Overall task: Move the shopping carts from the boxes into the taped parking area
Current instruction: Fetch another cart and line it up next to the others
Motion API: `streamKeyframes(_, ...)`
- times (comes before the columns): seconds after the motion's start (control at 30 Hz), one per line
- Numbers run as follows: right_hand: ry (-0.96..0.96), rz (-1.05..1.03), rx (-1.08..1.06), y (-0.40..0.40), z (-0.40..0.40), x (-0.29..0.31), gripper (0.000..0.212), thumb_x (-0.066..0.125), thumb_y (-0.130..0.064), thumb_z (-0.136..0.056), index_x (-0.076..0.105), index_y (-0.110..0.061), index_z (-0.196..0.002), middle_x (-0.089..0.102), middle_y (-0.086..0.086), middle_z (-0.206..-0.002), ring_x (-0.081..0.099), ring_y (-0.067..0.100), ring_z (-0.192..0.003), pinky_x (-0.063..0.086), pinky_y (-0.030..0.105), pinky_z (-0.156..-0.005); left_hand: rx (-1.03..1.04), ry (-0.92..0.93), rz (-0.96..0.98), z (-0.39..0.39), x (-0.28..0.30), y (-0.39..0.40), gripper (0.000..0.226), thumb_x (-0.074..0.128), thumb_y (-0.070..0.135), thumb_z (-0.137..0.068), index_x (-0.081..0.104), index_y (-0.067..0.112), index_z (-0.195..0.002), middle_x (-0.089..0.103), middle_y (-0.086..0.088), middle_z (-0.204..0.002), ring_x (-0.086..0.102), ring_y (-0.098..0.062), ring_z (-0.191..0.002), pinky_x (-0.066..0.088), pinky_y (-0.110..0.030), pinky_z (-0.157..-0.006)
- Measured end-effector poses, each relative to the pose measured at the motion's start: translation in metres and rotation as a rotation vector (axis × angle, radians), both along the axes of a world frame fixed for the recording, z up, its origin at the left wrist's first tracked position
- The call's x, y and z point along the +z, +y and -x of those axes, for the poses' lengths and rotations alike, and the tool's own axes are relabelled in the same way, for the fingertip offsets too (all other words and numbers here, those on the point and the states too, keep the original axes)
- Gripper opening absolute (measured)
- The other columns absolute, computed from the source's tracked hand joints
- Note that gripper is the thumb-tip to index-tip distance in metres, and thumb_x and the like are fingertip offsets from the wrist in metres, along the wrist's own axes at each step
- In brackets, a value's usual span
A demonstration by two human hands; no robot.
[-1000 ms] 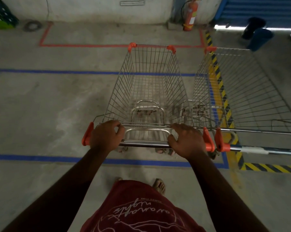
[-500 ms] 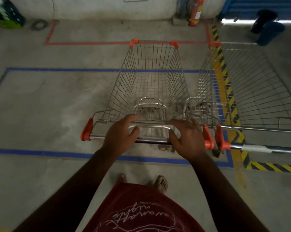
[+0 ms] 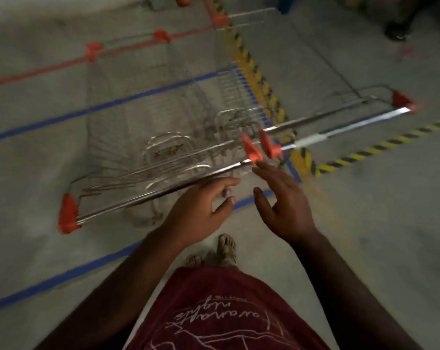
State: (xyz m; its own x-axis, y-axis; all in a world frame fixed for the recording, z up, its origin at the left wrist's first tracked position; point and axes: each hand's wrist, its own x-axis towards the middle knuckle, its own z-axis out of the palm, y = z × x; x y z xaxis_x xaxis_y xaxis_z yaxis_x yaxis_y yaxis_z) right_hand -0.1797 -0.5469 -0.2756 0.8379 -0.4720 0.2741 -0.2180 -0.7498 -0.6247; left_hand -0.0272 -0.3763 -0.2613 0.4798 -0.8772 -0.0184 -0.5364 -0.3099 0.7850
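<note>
Both your hands, left point(image 3: 201, 210) and right point(image 3: 284, 208), hover spread and empty; the cart point(image 3: 148, 160) sits inside the blue tape point(image 3: 100, 107), unheld, so it may roll into its neighbour cart point(image 3: 340, 122).

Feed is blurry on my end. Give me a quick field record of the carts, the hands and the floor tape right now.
left hand: open, fingers straight, at the handle bar, not gripping it
right hand: open, off the bar
near cart: inside the blue tape, basket empty
second cart: alongside on its right, over the yellow-black stripe
red tape: beyond the blue box
image: motion blurred, tilted
</note>
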Motion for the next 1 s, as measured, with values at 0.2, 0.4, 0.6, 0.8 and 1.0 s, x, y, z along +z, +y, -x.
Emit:
streamKeyframes(0.2,0.047,-0.123,-0.455,0.027,0.122,0.012,0.046,0.065,-0.026,-0.099,0.059,-0.021,-0.144,0.059,-0.008,-0.149,0.055,0.011,-0.137,0.051,0.041,-0.108,-0.333,0.073,-0.007,0.062,-0.014,-0.057,0.034,0.063,0.038,-0.098,0.063,0.037,-0.132,0.066,0.018,-0.131,0.059,-0.001,-0.122,0.053,-0.033,-0.100)
streamKeyframes(0.4,-0.086,-0.221,-0.915,0.041,0.246,0.000,0.044,0.063,-0.028,-0.098,0.061,-0.023,-0.142,0.064,-0.010,-0.142,0.058,0.009,-0.133,0.051,0.035,-0.108,-0.696,0.091,-0.054,0.164,-0.023,-0.118,0.030,0.063,0.039,-0.096,0.068,0.033,-0.125,0.068,0.017,-0.127,0.061,0.000,-0.121,0.049,-0.031,-0.104)
streamKeyframes(0.6,-0.137,-0.285,-1.169,0.016,0.371,-0.012,0.046,0.067,-0.025,-0.099,0.060,-0.026,-0.144,0.064,-0.011,-0.142,0.059,0.006,-0.130,0.052,0.035,-0.106,-0.913,0.056,-0.097,0.280,-0.034,-0.219,0.023,0.069,0.023,-0.097,0.073,0.026,-0.120,0.071,0.012,-0.121,0.063,0.002,-0.115,0.045,-0.014,-0.101)
streamKeyframes(0.8,-0.089,-0.338,-1.359,-0.034,0.525,-0.016,0.041,0.065,-0.031,-0.099,0.062,-0.031,-0.140,0.067,-0.013,-0.134,0.061,0.003,-0.124,0.053,0.037,-0.105,-1.126,0.056,-0.052,0.450,-0.039,-0.326,0.033,0.063,0.038,-0.094,0.071,0.025,-0.123,0.071,0.012,-0.121,0.064,0.001,-0.114,0.048,-0.021,-0.102)
streamKeyframes(1.0,-0.034,-0.322,-1.421,-0.097,0.637,0.007,0.036,0.066,-0.031,-0.100,0.066,-0.031,-0.135,0.068,-0.016,-0.131,0.061,0.001,-0.122,0.048,0.024,-0.105,-1.202,0.123,-0.062,0.580,-0.036,-0.394,0.026,0.067,0.031,-0.098,0.070,0.030,-0.124,0.070,0.017,-0.124,0.062,0.004,-0.118,0.048,-0.026,-0.106)
